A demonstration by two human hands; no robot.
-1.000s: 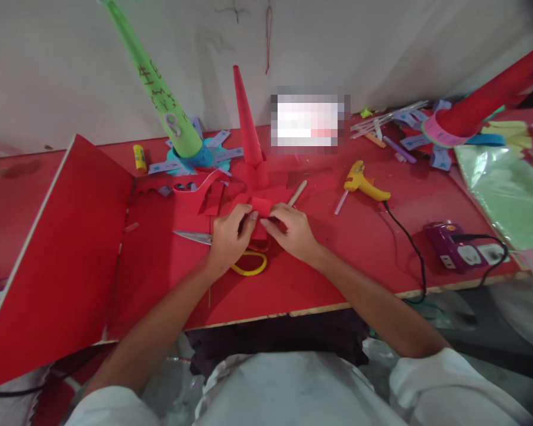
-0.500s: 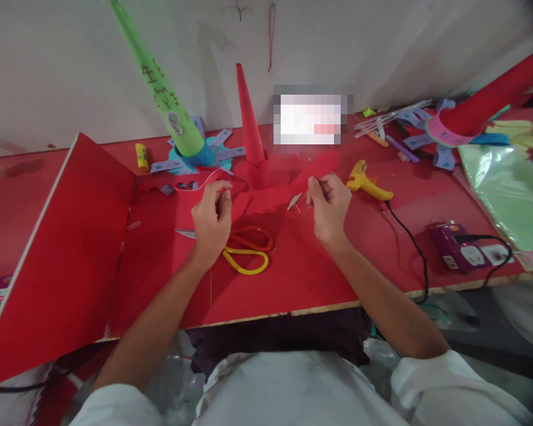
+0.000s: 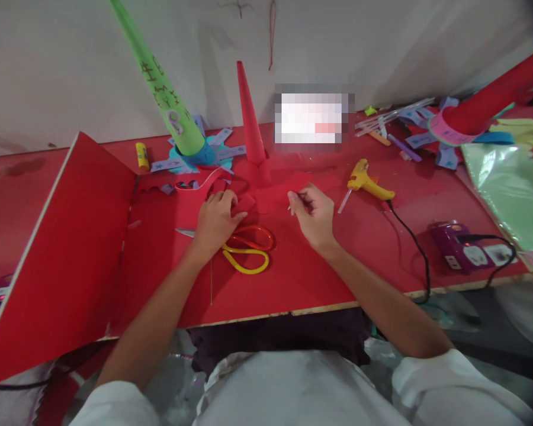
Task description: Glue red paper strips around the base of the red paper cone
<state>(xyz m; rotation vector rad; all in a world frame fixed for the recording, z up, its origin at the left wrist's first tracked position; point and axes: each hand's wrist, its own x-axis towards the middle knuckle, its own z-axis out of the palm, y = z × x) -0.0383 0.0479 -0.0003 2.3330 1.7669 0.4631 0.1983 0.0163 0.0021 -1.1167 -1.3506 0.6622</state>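
A thin red cone [image 3: 251, 124] stands upright on flat red pieces towards the back of the red table. My left hand [image 3: 217, 219] is closed over the end of a red strip [image 3: 245, 205], its thumb in front. Just right of the cone's base, my right hand [image 3: 314, 216] is pinched on a small pale scrap, mostly hidden by the fingertips. Scissors [image 3: 249, 261] with one yellow and one orange-red handle loop lie under and beside my left hand. To the right of my right hand lies a yellow glue gun [image 3: 368, 182] with a clear glue stick showing.
A green cone [image 3: 169, 100] with a blue base stands behind, near a yellow glue stick tube [image 3: 142, 157]. A red panel [image 3: 71, 254] rises at left. On the right are a purple power socket [image 3: 459, 245] with a cord, a green sheet [image 3: 501, 195] and another red cone [image 3: 493, 106].
My right hand has moved left and down, leaving the red strip's end and pinching the pale scrap that lay on the table. My left hand has shifted slightly towards me and right.
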